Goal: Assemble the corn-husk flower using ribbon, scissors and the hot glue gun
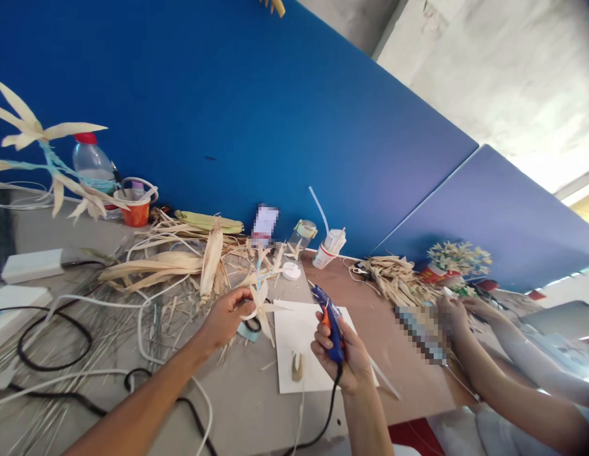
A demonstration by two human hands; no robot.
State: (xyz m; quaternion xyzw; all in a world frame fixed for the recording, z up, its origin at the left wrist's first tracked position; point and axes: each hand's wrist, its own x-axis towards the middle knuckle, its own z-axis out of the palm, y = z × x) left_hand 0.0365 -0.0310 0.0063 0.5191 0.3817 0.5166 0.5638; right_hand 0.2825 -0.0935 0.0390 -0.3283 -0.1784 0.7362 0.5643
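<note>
The left hand [232,315] pinches a pale husk flower [261,308] beside the white sheet [287,345]. Over that sheet, the right hand [353,360] grips a blue glue gun [335,335].

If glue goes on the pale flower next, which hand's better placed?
Probably the right hand: it holds the glue gun, while the left hand is occupied holding the pale flower.
</note>
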